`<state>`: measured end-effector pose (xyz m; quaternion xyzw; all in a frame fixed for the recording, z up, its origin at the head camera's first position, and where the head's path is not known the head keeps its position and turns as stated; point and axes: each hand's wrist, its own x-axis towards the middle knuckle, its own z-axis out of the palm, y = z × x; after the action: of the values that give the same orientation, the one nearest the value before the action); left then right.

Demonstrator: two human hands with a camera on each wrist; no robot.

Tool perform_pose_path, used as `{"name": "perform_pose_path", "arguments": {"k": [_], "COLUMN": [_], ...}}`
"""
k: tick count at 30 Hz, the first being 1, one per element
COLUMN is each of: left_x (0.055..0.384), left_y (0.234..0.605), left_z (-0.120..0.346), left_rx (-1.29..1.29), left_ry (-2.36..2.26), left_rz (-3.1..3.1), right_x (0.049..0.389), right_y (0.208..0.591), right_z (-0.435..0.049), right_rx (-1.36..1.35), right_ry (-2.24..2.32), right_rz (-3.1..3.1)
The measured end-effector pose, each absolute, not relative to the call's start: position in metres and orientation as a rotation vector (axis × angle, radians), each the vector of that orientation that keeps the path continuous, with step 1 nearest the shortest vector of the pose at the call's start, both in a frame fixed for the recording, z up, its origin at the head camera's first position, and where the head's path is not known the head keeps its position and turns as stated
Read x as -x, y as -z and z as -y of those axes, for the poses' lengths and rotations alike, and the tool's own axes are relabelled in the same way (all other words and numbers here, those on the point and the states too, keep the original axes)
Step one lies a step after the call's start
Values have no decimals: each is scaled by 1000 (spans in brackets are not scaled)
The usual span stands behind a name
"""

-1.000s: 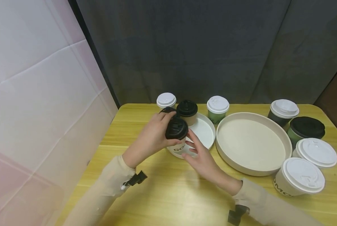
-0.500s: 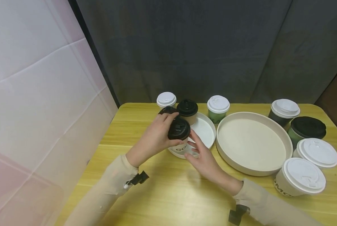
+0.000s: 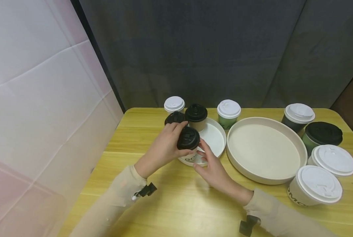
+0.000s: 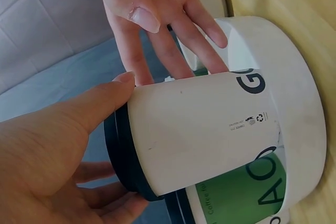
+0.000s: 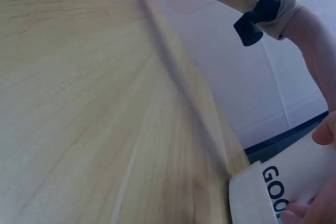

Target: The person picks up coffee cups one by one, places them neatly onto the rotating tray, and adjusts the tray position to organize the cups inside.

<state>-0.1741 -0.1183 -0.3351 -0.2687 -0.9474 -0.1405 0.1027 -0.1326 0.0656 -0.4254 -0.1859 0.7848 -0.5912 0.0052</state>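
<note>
Probably light but squashy, the paper coffee cup [image 4: 194, 129] wants holding by its lid [image 4: 123, 150], left fingers [image 4: 107, 98] clamped there, right fingers [image 4: 199, 44] apart.

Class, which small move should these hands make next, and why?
Probably ease the left hand off the black lid it grips: the white paper cup seems upright inside the round white tray, though its base is hidden, and the right hand is close beside it.

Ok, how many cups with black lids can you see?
4: the front cup in the left hand, the partly hidden cup behind it, the tan cup beside that, and the green cup right of the beige tray. That hand could hide more.
</note>
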Motion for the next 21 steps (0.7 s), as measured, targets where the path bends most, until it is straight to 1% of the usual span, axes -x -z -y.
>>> {"name": "perform_pose_path", "arguments": {"k": [21], "left_x": [176], "left_y": [349], "left_z": [121], "left_rx": [790], "left_ry": [458], "left_rz": [2768], "right_x": [135], "right_y": [432], "right_z": [-66], "right_rx": [592], "right_ry": [1827], "right_rz": [-2456]}}
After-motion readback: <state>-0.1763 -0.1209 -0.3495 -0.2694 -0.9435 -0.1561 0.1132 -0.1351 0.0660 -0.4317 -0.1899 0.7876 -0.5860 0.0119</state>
